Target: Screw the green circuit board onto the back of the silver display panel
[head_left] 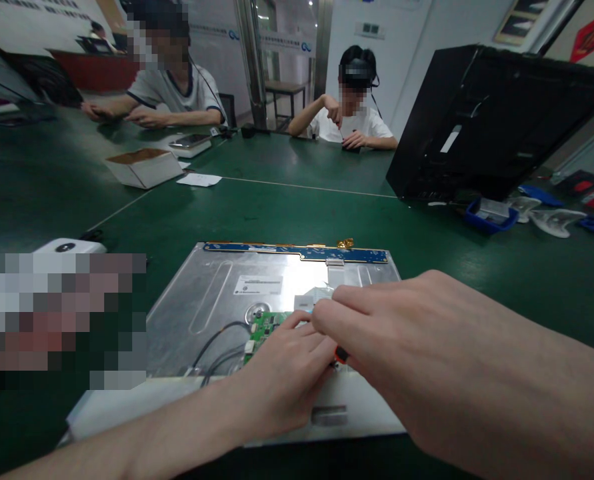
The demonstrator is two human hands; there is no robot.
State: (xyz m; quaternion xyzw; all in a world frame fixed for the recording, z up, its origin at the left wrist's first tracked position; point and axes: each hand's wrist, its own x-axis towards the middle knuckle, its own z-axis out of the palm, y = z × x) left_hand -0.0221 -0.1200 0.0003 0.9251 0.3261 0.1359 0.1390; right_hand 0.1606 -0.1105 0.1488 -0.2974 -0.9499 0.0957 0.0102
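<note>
A flat metal-backed display panel [211,287] lies on the table in front of me, with a blue circuit strip [257,248] along its far edge. On its back sits a small green circuit board [264,325] with dark cables running off to the left. My left hand [287,380] rests over this board, fingers bent together and their tips partly hidden. My right hand [387,333] is closed beside and above it, around a red-and-black tool handle [341,355]. Most of that tool is covered by my hands, its tip included.
A large black casing [497,120] stands tilted at the right, near a blue tray [491,217]. An open cardboard box [144,168] and a paper sheet [199,180] lie farther left. Two people sit across the green table [277,207]. A white device [69,246] is at the left.
</note>
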